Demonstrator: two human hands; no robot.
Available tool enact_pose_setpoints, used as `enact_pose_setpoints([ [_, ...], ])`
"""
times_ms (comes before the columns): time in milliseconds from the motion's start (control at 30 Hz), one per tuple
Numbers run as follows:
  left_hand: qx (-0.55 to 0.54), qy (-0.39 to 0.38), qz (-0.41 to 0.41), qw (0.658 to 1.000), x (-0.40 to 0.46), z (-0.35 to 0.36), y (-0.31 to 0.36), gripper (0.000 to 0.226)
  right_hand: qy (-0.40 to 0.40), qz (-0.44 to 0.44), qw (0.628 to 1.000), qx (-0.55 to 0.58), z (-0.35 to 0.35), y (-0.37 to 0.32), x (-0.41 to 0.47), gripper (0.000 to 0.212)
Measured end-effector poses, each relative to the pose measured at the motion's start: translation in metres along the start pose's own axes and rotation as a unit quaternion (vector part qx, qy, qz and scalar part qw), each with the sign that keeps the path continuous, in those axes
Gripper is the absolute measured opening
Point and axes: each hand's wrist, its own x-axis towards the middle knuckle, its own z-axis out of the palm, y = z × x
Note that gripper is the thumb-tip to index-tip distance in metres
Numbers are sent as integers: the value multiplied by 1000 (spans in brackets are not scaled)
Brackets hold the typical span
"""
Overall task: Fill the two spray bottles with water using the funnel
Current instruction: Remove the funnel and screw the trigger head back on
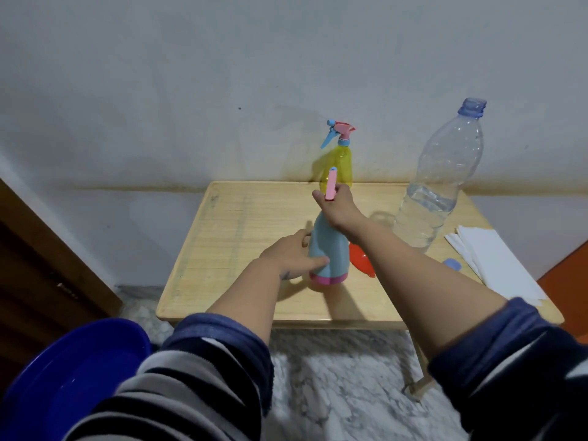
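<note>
Now | left hand (288, 254) grip steadies blue spray bottle (327, 249) | right hand (339, 206) grip clasps its top

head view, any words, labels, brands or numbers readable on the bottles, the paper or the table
None can be read.
Clear plastic water bottle: no label visible.
Blue spray bottle with pink base: plain.
Yellow spray bottle: plain.
White paper sheets: blank.
Dark mark at the left hand's wrist: too small to read.
</note>
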Motion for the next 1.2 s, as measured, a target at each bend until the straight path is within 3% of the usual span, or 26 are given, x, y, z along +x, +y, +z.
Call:
enact_pose_setpoints([
  [67,-40,26,1,999,5,3,-2,76,11,4,1000,15,10,1,6,25],
  [333,-20,108,-25,994,25,3,-12,70,-10,16,1000,25,31,1,23,35],
  [467,-20,142,-35,989,34,0,-14,68,-39,29,998,-34,27,-5,25,66],
  [700,-7,173,-51,984,48,-9,-12,66,-46,7,996,-81,34,-11,39,84],
  [867,-4,191,-53,980,65,-19,-14,69,23,15,997,-74,33,-14,59,80],
  [967,-15,208,-47,977,84,-26,-17,74,64,26,997,-30,32,-15,76,44],
  [1200,-73,204,-11,976,143,-42,-24,80,32,-8,999,-6,32,-18,132,35],
])
